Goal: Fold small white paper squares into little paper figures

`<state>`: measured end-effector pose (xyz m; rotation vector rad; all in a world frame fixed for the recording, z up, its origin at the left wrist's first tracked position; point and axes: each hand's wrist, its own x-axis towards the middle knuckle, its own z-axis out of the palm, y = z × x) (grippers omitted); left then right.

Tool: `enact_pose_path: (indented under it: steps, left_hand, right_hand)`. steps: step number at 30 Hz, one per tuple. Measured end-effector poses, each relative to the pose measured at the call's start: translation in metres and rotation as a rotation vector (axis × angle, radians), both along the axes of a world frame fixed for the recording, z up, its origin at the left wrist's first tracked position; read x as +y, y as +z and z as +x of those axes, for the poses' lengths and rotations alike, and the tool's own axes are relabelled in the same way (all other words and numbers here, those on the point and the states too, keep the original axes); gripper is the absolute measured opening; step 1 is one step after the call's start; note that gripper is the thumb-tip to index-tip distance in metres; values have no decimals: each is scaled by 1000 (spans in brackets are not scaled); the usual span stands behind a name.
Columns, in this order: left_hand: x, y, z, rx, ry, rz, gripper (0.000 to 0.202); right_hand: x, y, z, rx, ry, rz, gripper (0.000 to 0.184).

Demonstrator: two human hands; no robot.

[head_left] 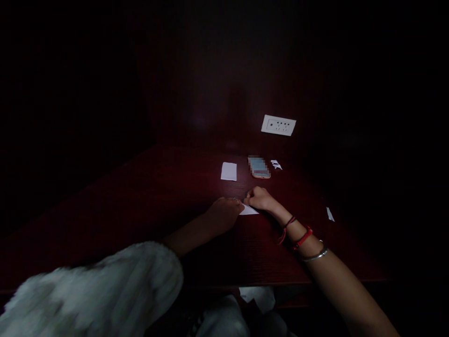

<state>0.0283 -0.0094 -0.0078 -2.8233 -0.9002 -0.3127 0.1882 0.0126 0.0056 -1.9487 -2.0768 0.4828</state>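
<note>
A small piece of white paper (249,210) lies on the dark red table, its visible part ending in a pointed corner at the right. My left hand (227,211) is closed on the paper's left side, covering much of it. At the paper's upper edge, my right hand (258,198) has its fingers pinched together on it. Both hands rest low on the tabletop, close to each other. Beyond them lies a flat white sheet (229,171), apart from either hand.
A phone (259,167) with a blurred lit screen lies behind my right hand, with paper scraps (276,164) beside it. Another white scrap (330,214) is near the table's right side. A wall socket (278,125) sits above the table (140,201). The surroundings are very dark.
</note>
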Motion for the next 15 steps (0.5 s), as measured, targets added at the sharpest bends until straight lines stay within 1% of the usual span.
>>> enact_pose_path:
  steps: [7, 10, 12, 15]
  left_hand:
    - [-1, 4, 0, -1, 12, -31, 25]
    - [-3, 5, 1, 5, 26, -25, 25]
    - [-4, 6, 1, 4, 29, -15, 26]
    - [-5, 6, 0, 3, 17, -5, 27]
  right_hand:
    - [-4, 3, 3, 21, -27, -11, 14]
    - [-8, 7, 7, 44, 31, -8, 16]
    - [-10, 9, 10, 62, 76, -22, 20]
    - [-11, 10, 13, 72, 110, -36, 22]
